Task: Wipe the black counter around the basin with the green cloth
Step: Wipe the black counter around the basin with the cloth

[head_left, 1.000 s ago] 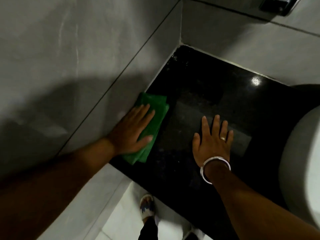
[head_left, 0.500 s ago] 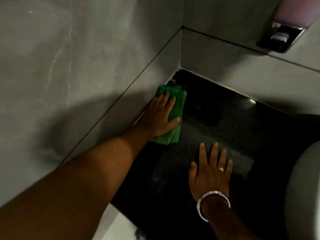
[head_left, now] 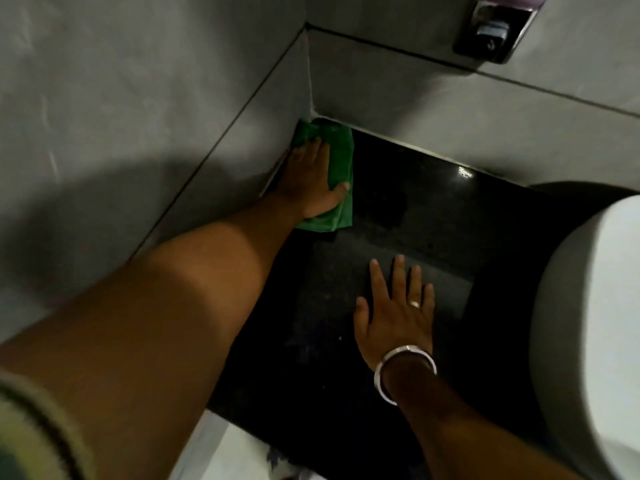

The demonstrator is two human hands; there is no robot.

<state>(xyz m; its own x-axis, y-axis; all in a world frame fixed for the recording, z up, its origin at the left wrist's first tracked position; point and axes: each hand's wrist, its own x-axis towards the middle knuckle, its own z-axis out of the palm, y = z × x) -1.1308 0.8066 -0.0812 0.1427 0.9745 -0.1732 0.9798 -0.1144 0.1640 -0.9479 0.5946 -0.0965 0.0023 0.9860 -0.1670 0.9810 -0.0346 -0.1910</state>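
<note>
A folded green cloth (head_left: 337, 150) lies on the black counter (head_left: 408, 209), pushed into the far left corner where the two grey walls meet. My left hand (head_left: 311, 181) presses flat on the cloth, thumb on its right edge, fingers pointing at the corner. My right hand (head_left: 396, 310) rests palm down on the bare counter nearer to me, fingers spread, with a ring and a white bangle at the wrist. The white basin (head_left: 595, 323) rises at the right edge of the view.
Grey tiled walls (head_left: 138, 116) close the counter on the left and at the back. A metal soap dispenser (head_left: 493, 29) hangs on the back wall above the counter. The counter's front edge drops to a pale floor (head_left: 235, 455).
My left hand has slid the green cloth along the left wall away from me, into the back corner. My right hand has stayed flat on the counter.
</note>
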